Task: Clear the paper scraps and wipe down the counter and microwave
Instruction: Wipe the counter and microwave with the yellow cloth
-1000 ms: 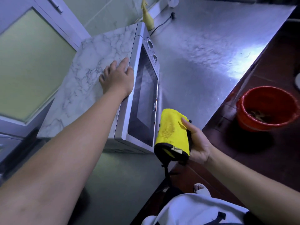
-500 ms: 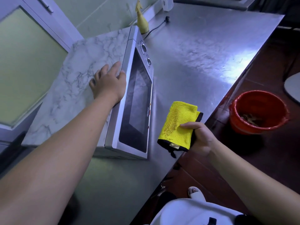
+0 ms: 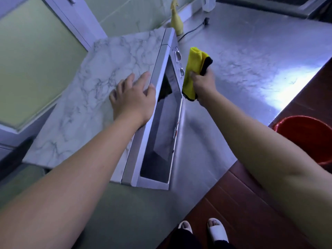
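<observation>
- The right hand (image 3: 203, 83) now sits in the upper centre of the frame, up from the counter's near edge a second ago. Its fingers are curled round the folded yellow cloth (image 3: 195, 67).
- The cloth is now just beside the dials (image 3: 179, 62) of the microwave (image 3: 159, 133); whether it touches them I cannot tell.
- The left hand (image 3: 133, 97) stays flat on the microwave's marbled top, fingers straight, holding nothing.
- This looks like the wipe of the microwave front about to start, with the left hand bracing the box.
- The steel counter (image 3: 242, 56) fills the upper right; no paper scraps are plain on it.
- A small brand mark (image 3: 174, 135) runs along the door's right edge, too blurred to read.
</observation>
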### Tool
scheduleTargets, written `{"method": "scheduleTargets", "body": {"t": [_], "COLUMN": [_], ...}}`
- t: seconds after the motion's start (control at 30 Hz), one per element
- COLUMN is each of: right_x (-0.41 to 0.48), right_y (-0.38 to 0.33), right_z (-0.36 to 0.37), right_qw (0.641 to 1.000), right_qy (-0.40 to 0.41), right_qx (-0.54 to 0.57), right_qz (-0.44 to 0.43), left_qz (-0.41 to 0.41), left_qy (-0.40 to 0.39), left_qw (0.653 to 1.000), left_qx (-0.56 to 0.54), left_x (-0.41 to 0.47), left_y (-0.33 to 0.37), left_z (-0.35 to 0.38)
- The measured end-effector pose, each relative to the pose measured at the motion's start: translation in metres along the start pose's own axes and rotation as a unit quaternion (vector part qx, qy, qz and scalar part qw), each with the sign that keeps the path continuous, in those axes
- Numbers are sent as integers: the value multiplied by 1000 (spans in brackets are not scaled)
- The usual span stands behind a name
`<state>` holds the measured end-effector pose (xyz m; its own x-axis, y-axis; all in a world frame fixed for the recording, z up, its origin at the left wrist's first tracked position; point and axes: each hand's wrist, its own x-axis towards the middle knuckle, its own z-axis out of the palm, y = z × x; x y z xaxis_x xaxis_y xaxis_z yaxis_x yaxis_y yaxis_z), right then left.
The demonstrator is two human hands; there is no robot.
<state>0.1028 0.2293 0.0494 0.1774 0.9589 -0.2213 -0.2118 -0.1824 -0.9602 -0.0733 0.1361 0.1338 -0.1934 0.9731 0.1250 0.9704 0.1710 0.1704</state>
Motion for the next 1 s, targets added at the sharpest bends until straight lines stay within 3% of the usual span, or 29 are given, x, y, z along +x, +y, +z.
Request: {"method": "scheduleTargets", "body": {"t": [0.3, 0.5, 0.77, 1.0], "right_x": [-18, -82, -204, -269], "right_y": [17, 40, 79, 95], "right_z": [52, 37, 13, -8], "right_qw": [995, 999, 995, 977], "right_qy": [35, -13, -64, -176], "right_qx": [95, 44, 45, 71], "right_qz": [-14, -27, 70, 95], "left_qz": [7, 2, 1, -4], "left_qy": [6, -7, -9, -15], "left_qw": [1000, 1000, 1000, 1000], "left_qx": [12, 18, 25, 26], "left_x": [1, 1, 1, 2], "left_y": [-1, 2, 3, 4], "left_z": [4, 2, 1, 0]}}
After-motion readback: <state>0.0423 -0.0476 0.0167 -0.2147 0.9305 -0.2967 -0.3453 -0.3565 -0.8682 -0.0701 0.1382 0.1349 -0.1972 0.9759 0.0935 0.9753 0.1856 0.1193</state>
